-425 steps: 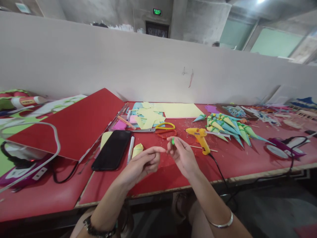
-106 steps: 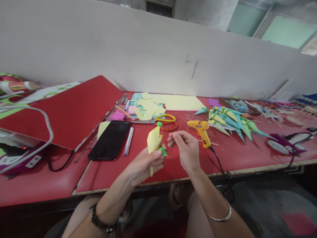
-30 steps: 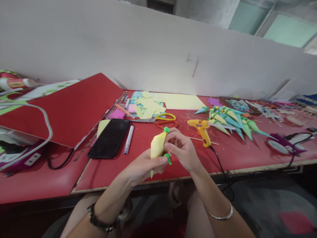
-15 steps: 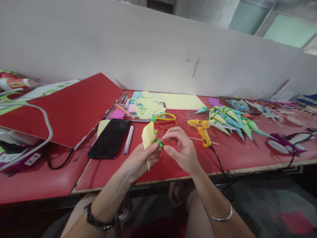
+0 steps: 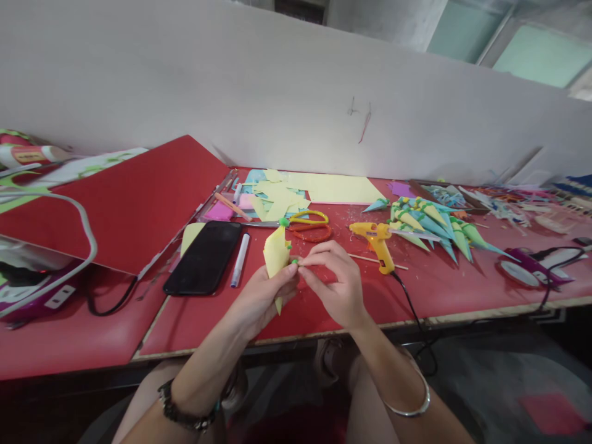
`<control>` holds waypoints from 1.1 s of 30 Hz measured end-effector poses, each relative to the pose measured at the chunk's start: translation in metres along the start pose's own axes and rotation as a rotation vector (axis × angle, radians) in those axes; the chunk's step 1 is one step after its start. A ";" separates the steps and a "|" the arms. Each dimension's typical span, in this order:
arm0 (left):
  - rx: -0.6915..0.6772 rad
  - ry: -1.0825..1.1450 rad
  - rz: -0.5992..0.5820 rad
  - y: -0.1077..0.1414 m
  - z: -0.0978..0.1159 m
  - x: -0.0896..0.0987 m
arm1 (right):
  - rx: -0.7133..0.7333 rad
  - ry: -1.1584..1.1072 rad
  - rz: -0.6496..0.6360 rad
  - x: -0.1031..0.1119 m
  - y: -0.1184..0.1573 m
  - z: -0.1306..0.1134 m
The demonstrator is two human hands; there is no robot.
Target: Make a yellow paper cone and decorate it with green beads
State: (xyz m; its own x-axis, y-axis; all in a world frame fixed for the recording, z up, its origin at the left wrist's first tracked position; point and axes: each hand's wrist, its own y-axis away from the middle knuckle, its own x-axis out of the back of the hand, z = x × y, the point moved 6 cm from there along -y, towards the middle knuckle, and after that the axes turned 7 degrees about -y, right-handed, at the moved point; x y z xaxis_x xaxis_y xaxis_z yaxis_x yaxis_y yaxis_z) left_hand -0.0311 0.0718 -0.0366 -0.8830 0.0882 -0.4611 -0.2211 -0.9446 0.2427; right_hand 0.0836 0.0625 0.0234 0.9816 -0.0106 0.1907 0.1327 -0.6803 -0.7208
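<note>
My left hand point(image 5: 263, 295) is closed around a yellow paper cone point(image 5: 277, 251), its narrow tip pointing down below the fingers. Green trim point(image 5: 283, 222) shows at the cone's top, with smaller green bits along its right edge. A small green strip point(image 5: 295, 263) sits between my two hands at the left thumb tip. My right hand point(image 5: 337, 280) has thumb and forefinger pinched on the strip's right end. Most of the strip is covered by the fingers. Behind the cone lie scissors point(image 5: 312, 233) with yellow and red-orange handles.
A yellow glue gun point(image 5: 380, 246) rests on the red table to the right, its cord trailing over the edge. Beyond it lies a pile of blue and yellow paper cones point(image 5: 428, 222). Leftward are a marker point(image 5: 240, 261), a black phone point(image 5: 203, 259) and paper scraps point(image 5: 280, 196).
My right hand has moved slightly left, and its thumb and forefinger have closed on the green strip. The left hand and the cone have hardly moved.
</note>
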 end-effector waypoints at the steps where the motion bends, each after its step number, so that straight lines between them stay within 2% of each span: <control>1: 0.002 0.006 -0.017 0.000 0.000 -0.002 | -0.003 -0.020 -0.009 -0.001 0.000 -0.001; 5: 0.027 0.016 -0.063 0.003 0.000 -0.007 | -0.107 -0.185 0.031 0.001 -0.001 0.004; 9: 0.064 -0.003 -0.099 0.004 -0.001 -0.009 | -0.307 -0.387 0.265 0.012 0.003 0.027; 11: 0.054 0.004 -0.152 0.004 0.000 -0.012 | -0.389 -0.451 0.331 0.014 0.006 0.038; 14: 0.032 0.018 -0.216 0.005 0.001 -0.015 | -0.436 -0.476 0.300 0.010 0.007 0.041; 19: 0.041 0.024 -0.205 0.007 0.001 -0.014 | -0.415 -0.471 0.250 0.006 0.006 0.032; 25: 0.024 0.061 -0.318 0.009 0.001 -0.021 | -0.485 -0.535 0.239 0.002 0.007 0.036; 30: 0.029 0.087 -0.313 0.008 0.000 -0.020 | -0.531 -0.683 0.255 0.000 0.009 0.041; 33: 0.036 0.109 -0.299 0.007 0.000 -0.019 | -0.499 -0.727 0.252 0.000 0.008 0.039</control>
State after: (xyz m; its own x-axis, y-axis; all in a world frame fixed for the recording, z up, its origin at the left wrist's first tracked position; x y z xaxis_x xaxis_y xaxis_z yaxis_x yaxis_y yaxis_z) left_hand -0.0160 0.0635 -0.0266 -0.7276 0.3236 -0.6049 -0.4798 -0.8703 0.1116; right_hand 0.0902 0.0856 -0.0079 0.8407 0.1471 -0.5211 -0.0059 -0.9598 -0.2805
